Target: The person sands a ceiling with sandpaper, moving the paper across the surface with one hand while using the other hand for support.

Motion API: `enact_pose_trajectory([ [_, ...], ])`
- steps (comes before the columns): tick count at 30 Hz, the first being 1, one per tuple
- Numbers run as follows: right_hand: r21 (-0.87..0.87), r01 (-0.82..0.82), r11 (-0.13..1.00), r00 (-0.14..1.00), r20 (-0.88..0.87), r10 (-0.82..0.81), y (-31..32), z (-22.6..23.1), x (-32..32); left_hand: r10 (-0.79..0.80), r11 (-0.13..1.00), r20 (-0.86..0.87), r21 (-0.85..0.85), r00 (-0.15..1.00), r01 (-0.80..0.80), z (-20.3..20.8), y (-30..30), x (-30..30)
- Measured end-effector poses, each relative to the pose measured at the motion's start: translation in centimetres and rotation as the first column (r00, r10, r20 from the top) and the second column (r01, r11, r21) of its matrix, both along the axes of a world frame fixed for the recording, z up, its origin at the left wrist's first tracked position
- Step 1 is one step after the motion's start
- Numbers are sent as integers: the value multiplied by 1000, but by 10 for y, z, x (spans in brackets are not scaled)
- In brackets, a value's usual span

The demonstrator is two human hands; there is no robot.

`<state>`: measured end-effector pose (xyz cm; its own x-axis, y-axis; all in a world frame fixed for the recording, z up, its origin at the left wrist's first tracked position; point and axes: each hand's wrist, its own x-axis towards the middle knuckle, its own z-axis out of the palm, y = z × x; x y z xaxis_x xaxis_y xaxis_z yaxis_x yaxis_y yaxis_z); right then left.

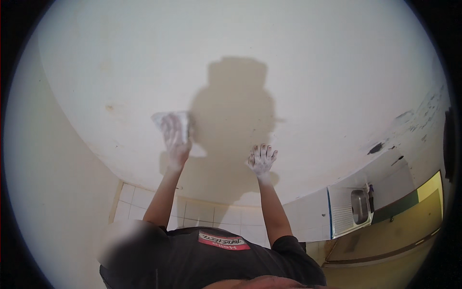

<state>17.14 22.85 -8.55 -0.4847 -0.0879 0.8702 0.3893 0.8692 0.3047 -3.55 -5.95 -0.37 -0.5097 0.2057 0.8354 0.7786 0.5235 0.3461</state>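
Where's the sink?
The sink is in the head view's lower right, just right of the white ribbed drainboard, lower and farther right in the picture than the person's right hand.

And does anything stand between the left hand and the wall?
Only the pale, sheet-like piece under the blurred left hand; its material is unclear. Nothing else visible stands between that hand and the wall; the dark shape there is only a shadow.

The white wall [317, 96] has a whitish sheet [184, 119] against it, under the left hand [173, 135].
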Motion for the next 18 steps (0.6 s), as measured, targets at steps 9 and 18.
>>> enact_pose_trajectory([
  [9, 24, 33, 999, 999, 15, -34, -2, 2, 0, -415, 858, -8, -334, 910, 389, -48, 41, 53],
  [18, 20, 28, 999, 1000, -4, -28, 2, -1, 0, -60, 980, -33, 189, 998, 65, 13, -3, -9],
])
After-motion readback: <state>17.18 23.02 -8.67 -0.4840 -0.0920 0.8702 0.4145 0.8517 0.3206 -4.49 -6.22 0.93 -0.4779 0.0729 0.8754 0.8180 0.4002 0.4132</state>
